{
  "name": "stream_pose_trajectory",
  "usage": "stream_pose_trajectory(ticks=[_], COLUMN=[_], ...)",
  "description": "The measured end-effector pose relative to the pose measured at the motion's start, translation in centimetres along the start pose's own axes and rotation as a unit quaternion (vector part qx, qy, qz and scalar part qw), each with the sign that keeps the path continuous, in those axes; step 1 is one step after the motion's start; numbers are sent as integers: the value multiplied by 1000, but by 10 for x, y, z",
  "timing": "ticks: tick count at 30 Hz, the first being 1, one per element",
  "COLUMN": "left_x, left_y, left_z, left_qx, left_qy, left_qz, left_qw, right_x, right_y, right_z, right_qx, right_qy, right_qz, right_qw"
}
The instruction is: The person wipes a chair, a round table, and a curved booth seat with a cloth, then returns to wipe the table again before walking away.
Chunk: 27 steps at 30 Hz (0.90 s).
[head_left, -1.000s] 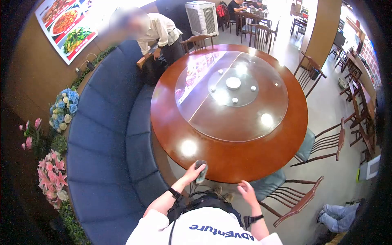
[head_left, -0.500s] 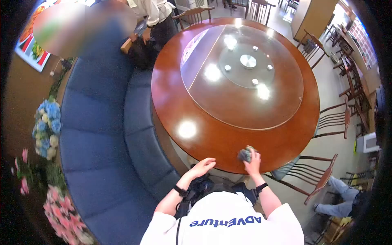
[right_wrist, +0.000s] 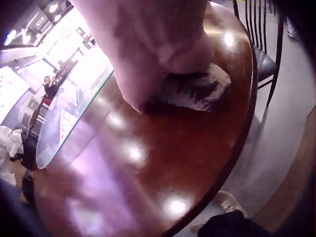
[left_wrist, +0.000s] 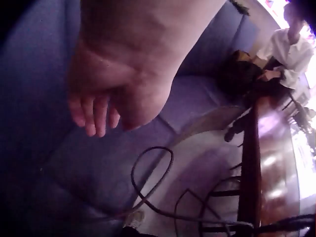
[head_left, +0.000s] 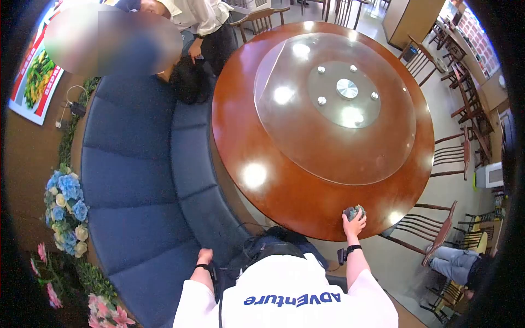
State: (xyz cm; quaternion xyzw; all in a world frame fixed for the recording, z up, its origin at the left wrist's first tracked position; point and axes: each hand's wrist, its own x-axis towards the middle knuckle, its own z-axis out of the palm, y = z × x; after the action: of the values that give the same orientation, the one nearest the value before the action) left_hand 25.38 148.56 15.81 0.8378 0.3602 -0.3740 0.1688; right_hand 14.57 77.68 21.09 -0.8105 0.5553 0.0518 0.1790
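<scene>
My right hand [head_left: 354,223] grips a crumpled dark grey-green cloth [head_left: 355,212] on the near edge of the round brown table [head_left: 295,202]. In the right wrist view the cloth [right_wrist: 205,91] lies against the tabletop [right_wrist: 197,143], partly hidden under the hand [right_wrist: 163,64]. My left hand [head_left: 205,256] hangs beside the blue bench seat, away from the table. The left wrist view shows that hand [left_wrist: 113,94] with its fingers pointing down, loosely bent and holding nothing.
A glass turntable [head_left: 306,147] covers the table's middle. The curved blue bench [head_left: 131,175] runs along the left, wooden chairs [head_left: 432,224] stand at the right. A person in a white shirt [head_left: 205,19] bends at the bench's far end. A black cable [left_wrist: 170,163] loops below my left hand.
The cloth has passed from my left hand to my right, which now rests farther right on the table. My left hand has moved left and down, away from the table edge.
</scene>
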Motion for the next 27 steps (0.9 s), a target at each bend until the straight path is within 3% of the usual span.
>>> stream_pose_trajectory(ticks=[1,2,4,5,10,12,14,17,20,22,24,27], left_x=[-6,-40,-65,-64,-37,0,70,148,186,237,250,299], left_y=[-10,12,33,42,109,137,144,193,258,290,333,390], left_z=[8,-10,-12,-13,-23,-40,-46,-99,-174,-215,-251,-273], left_qx=[-10,-18,-108,-135,-134,-103,-81,19,34,52,10,71], left_qy=[-29,-153,-227,-263,-246,-255,-263,-279,-208,-134,-78,-24], left_qz=[-16,-40,58,72,114,137,222,278,216,310,327,407], left_qw=[999,987,966,953,953,951,936,919,953,940,942,910], right_x=[0,2,-1,-1,-3,-8,-26,-54,-91,-111,-128,-149], right_y=[-2,-7,-4,1,-10,-28,-47,-110,-189,-247,-297,-359], right_z=[-2,2,16,20,23,32,47,78,96,103,109,107], right_qx=[-2,0,-16,-23,-41,-48,-46,-49,-54,-34,-22,-4], right_qy=[3,7,79,100,104,106,137,152,155,122,90,43], right_qz=[19,39,16,-4,17,44,26,26,-28,-53,-84,-126], right_qw=[1000,999,997,995,994,992,989,987,986,990,992,991])
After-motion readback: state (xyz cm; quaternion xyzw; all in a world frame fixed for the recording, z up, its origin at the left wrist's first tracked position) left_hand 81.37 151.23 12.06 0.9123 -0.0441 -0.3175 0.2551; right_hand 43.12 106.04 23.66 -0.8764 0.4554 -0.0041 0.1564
